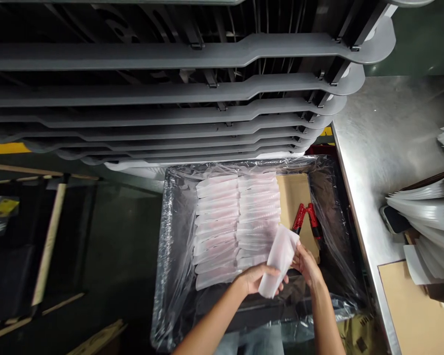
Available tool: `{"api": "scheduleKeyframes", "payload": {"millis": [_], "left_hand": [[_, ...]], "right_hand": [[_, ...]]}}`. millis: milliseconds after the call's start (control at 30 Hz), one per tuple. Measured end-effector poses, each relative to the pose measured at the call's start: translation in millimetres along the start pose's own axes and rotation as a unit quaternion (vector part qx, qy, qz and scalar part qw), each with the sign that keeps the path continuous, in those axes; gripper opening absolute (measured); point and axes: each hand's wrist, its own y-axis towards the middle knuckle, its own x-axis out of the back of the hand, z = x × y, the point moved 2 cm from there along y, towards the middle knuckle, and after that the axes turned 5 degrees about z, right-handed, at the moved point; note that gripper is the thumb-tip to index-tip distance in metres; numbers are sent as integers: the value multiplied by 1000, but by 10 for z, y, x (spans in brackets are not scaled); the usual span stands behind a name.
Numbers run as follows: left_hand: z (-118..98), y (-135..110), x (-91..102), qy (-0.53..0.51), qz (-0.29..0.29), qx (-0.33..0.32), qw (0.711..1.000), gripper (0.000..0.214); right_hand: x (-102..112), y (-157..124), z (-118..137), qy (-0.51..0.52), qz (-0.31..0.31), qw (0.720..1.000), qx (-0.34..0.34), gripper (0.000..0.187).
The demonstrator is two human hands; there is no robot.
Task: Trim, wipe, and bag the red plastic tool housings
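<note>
A flat, rectangular packet of translucent whitish wrap with a faint pink tint (283, 246) was held in both hands above the near right part of a black, rectangular bin (167, 217). The left hand (258, 277) gripped its lower part, thumb across the upper face and the other fingers curled beneath. The right hand (308, 264) pinched the packet's right edge near its upper corner between the fingers.

Just left of the held packet, similar whitish packets lay overlapping in two columns, a left column (216, 231) and a right column (258, 212), side by side. To the right of these lay a tan cardboard sheet (291, 187), with two red-and-black, stick-shaped objects (300, 217) leaning toward each other at their upper ends. Crinkled, clear plastic film (331, 227) lined the bin.

Beyond the bin rose tiers of long grey panels with rounded ends (214, 55). At the right, a brushed-metal surface (377, 130) carried fanned bundles of white sheets (429, 207) and a tan board (418, 315). At the far left stood a dark rack with pale, wood-coloured edging (50, 241).
</note>
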Motion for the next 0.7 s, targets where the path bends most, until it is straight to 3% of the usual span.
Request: {"api": "scheduleKeyframes", "payload": {"millis": [100,267,433,567,700], "left_hand": [[234,0,191,93,-14,74,993,34],[379,5,679,258,-144,108,949,19],[263,-67,1027,451,-266,97,846,28],[253,-53,1036,565,-335,74,751,35],[327,-52,963,628,-365,50,686,34]], "right_hand": [[-2,155,-232,-27,57,997,-48,46],[-8,206,-645,-148,110,971,-151,32],[-208,462,-796,-321,140,912,-215,33],[-473,667,-808,-453,106,863,-197,34],[-614,736,-869,-541,72,825,-146,35]]}}
